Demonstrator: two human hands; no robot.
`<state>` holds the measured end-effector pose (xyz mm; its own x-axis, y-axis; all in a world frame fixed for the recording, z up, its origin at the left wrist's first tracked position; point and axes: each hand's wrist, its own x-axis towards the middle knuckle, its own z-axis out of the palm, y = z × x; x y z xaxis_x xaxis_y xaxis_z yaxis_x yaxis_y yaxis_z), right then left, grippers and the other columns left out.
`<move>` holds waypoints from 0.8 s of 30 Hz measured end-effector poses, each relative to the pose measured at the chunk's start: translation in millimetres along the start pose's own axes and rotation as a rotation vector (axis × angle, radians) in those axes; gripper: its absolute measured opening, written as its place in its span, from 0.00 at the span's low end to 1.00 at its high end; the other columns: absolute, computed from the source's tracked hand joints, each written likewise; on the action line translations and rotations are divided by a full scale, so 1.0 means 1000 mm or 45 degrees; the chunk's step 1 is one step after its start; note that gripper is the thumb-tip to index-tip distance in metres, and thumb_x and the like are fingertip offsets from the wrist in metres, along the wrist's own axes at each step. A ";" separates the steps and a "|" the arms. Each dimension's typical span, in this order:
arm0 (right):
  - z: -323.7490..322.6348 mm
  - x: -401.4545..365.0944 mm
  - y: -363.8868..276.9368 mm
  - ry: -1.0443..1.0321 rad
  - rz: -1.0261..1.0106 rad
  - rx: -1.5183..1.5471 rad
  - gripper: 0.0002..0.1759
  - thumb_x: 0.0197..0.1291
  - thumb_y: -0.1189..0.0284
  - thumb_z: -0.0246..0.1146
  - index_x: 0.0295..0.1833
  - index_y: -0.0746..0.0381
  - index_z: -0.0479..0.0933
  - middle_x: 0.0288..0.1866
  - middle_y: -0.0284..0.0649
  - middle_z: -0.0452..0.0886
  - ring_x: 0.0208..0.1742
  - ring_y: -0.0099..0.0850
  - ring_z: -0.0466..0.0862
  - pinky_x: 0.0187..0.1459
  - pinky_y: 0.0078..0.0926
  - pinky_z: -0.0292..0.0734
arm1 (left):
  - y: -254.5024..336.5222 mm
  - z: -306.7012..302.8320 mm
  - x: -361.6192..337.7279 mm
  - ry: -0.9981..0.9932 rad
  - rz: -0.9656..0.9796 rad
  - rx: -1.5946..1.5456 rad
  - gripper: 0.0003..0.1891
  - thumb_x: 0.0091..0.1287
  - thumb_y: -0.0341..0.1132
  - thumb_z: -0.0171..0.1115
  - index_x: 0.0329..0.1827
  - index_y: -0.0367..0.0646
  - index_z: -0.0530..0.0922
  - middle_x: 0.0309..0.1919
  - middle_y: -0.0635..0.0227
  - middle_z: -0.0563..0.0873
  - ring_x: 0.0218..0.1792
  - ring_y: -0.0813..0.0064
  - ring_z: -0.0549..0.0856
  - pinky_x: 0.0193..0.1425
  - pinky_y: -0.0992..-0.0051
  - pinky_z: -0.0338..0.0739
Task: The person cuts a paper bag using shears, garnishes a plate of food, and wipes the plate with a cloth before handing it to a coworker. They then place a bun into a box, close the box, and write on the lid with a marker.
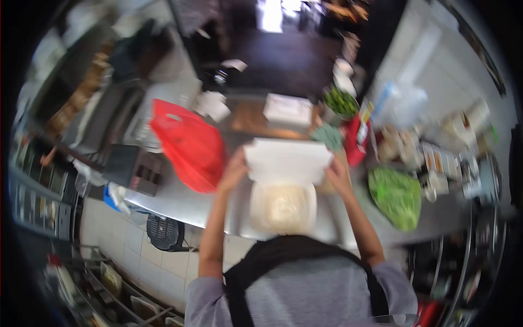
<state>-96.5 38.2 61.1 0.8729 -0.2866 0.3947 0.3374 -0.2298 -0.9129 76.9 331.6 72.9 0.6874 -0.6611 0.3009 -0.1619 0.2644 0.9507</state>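
Observation:
A white takeaway box stands near the front edge of the metal counter, its lid (289, 159) raised at the far side. Its base (256, 210) is filled with something pale and smooth-looking, perhaps wrapped in film; blur hides what it is. My left hand (235, 170) grips the left edge of the lid, and my right hand (338, 173) has the right edge. Beside my left hand lies a red plastic bag (190, 146). A green-filled plastic bag (396, 197) is on the counter to the right of my right forearm.
Behind the lid, a closed white box (287, 109) sits on a brown board (248, 119). Green leaves fill a pot (339, 103), with a grey-green cloth (328, 136) and a red packet (357, 140) nearby. A black stool (164, 232) stands on the floor at left.

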 end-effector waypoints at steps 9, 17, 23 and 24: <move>0.055 0.028 0.026 0.600 -0.044 -0.278 0.17 0.51 0.82 0.47 0.48 0.74 0.69 0.34 0.47 0.78 0.34 0.36 0.77 0.35 0.33 0.70 | -0.023 0.071 0.028 0.960 -0.032 0.493 0.14 0.59 0.28 0.45 0.47 0.39 0.73 0.30 0.50 0.79 0.32 0.59 0.80 0.38 0.63 0.72; 0.068 0.040 0.029 0.681 -0.208 -0.766 0.28 0.46 0.84 0.45 0.58 0.75 0.62 0.40 0.63 0.76 0.40 0.52 0.78 0.42 0.38 0.71 | -0.005 0.103 0.035 1.188 -0.048 0.573 0.17 0.60 0.27 0.44 0.54 0.42 0.63 0.40 0.43 0.78 0.42 0.44 0.77 0.47 0.55 0.69; 0.049 0.032 0.023 0.450 -0.169 -0.380 0.28 0.45 0.85 0.47 0.57 0.77 0.63 0.50 0.58 0.73 0.50 0.44 0.75 0.50 0.31 0.68 | -0.002 0.085 0.035 0.977 -0.219 0.375 0.22 0.58 0.28 0.48 0.58 0.40 0.64 0.44 0.50 0.78 0.45 0.57 0.78 0.49 0.65 0.71; 0.041 0.029 0.021 0.351 -0.021 -0.133 0.26 0.45 0.85 0.48 0.56 0.75 0.65 0.48 0.54 0.74 0.49 0.39 0.76 0.49 0.29 0.69 | 0.000 0.073 0.031 0.855 -0.330 0.271 0.23 0.58 0.28 0.49 0.59 0.39 0.64 0.45 0.52 0.78 0.46 0.62 0.79 0.49 0.69 0.71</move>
<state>-49.6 62.8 49.5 0.7340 -0.5206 0.4362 0.3003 -0.3273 -0.8959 46.5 260.0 87.8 0.9952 -0.0953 0.0199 -0.0227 -0.0277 0.9994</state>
